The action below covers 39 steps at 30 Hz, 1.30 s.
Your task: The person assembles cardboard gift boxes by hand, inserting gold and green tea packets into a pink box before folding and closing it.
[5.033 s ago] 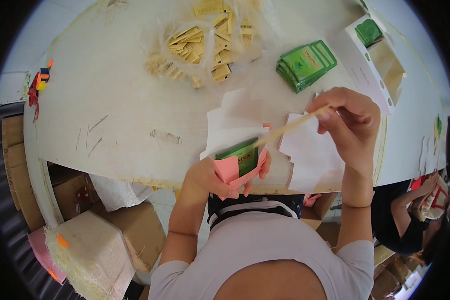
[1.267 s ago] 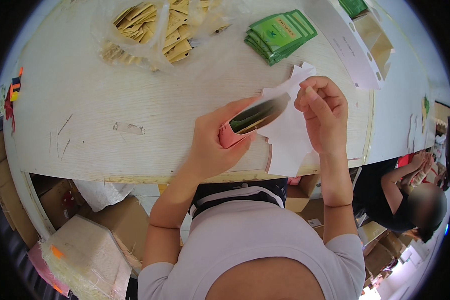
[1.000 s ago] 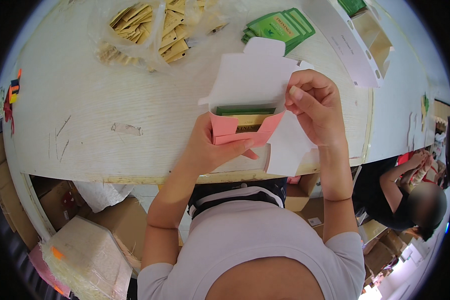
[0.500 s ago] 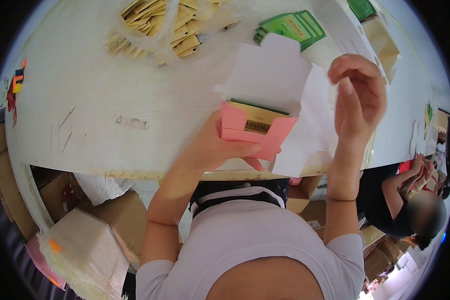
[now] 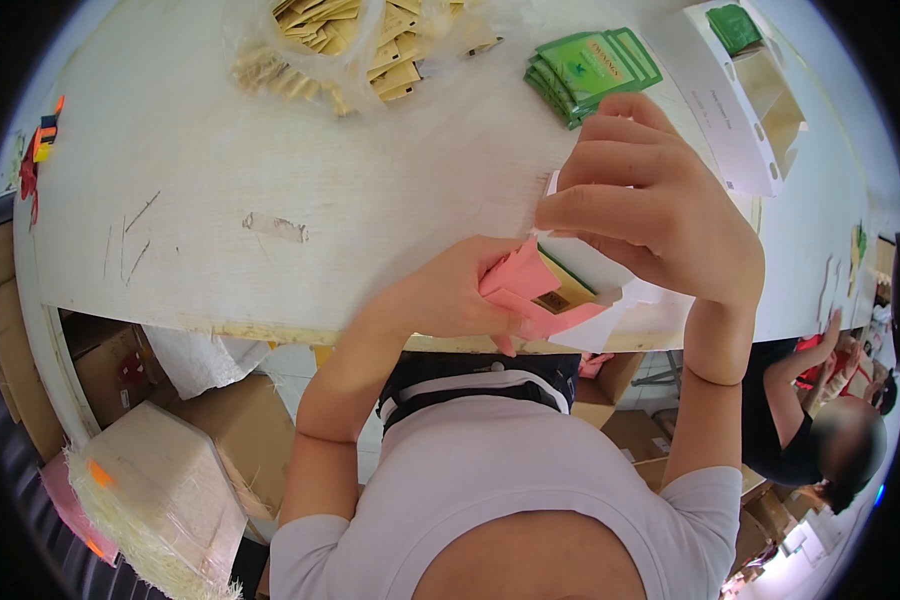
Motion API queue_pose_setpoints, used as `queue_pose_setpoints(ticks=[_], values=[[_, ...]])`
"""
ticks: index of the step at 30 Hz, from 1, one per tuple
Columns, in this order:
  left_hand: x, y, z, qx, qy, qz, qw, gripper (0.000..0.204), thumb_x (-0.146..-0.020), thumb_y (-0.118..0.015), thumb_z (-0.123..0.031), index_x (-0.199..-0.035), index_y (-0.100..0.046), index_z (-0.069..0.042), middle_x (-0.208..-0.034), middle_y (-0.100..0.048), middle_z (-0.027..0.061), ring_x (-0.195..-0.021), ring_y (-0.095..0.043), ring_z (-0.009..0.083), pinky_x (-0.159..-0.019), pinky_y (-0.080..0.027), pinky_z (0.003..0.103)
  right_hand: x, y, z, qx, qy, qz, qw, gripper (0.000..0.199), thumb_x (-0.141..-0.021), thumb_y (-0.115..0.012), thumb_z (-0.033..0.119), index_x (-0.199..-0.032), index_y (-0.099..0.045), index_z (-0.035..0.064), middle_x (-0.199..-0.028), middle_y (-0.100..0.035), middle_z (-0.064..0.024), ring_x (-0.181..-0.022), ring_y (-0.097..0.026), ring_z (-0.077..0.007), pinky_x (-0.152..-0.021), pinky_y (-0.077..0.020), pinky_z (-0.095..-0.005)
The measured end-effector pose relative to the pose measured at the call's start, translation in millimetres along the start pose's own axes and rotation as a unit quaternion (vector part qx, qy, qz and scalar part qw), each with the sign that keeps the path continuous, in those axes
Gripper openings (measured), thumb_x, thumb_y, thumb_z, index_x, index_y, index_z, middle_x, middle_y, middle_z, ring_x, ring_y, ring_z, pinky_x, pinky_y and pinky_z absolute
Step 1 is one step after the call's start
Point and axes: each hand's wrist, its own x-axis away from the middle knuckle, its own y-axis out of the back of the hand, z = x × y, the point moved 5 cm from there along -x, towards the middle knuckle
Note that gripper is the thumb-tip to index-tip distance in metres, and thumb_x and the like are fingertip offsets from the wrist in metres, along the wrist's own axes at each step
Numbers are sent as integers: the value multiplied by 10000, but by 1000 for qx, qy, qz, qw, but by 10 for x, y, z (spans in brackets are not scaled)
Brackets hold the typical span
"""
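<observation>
A small pink cardboard box point(image 5: 515, 284) with a white inside sits tilted in my left hand point(image 5: 445, 295), near the table's front edge. My left fingers are wrapped round its side and bottom. Inside stand flat tea sachets, a yellow one point(image 5: 576, 291) in front and a green edge behind it. Over the raised lid, my right hand point(image 5: 660, 205) has its fingers bent and closed on the flap. Most of the lid is hidden behind that hand, and the right thumb does not show.
Green sachets point(image 5: 592, 70) lie stacked beyond my right hand. A clear plastic bag with many yellow sachets point(image 5: 335, 30) lies at the back. A white open box point(image 5: 715, 115) stands at the right. Cartons point(image 5: 235, 440) sit below the table; a co-worker point(image 5: 785, 410) is at right.
My right hand came from the right, where it was free, onto the box's lid. The box has tilted to the right and come slightly nearer my body.
</observation>
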Motion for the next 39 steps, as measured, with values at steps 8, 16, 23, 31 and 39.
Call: queue_pose_setpoints(ticks=[8,16,23,31,39], values=[[-1,-60,14,52,27,97,994,391,-689,-668,-31,-1027,-489,47,-906,-572,126,-718,-623,201,-557,-573,316,67,-73,-92,-202,-52,43,977,130,-707,-591,-54,-801,-575,35,-732,-486,-83,-618,-481,-252,-519,-374,-313],[2,-99,-1,81,41,119,989,447,-691,-683,-39,-1084,-485,39,-935,-564,123,-760,-615,202,-552,-575,316,72,-66,-110,-236,-41,53,970,136,-714,-567,-70,-807,-555,28,-736,-514,-90,-626,-518,-269,-537,-393,-323],[-17,-107,27,73,29,147,986,454,-685,-690,-49,-1082,-488,38,-939,-567,124,-768,-614,201,-549,-574,309,86,-74,-134,-262,-42,56,962,134,-705,-562,-73,-796,-569,25,-732,-529,-85,-611,-517,-255,-528,-390,-312],[-38,-82,43,107,43,115,987,443,-675,-689,-46,-1067,-500,34,-947,-569,118,-803,-607,212,-555,-576,338,77,-83,64,-69,-106,50,991,143,-690,-606,-61,-789,-579,38,-708,-491,-73,-580,-489,-232,-490,-376,-303],[-28,-53,-11,115,33,45,992,438,-694,-638,-24,-1105,-496,28,-975,-577,119,-815,-610,216,-575,-573,348,106,13,2,-241,-280,-33,929,306,-795,-568,285,-825,-585,-19,-755,-580,-111,-583,-511,-162,-500,-388,-266]])
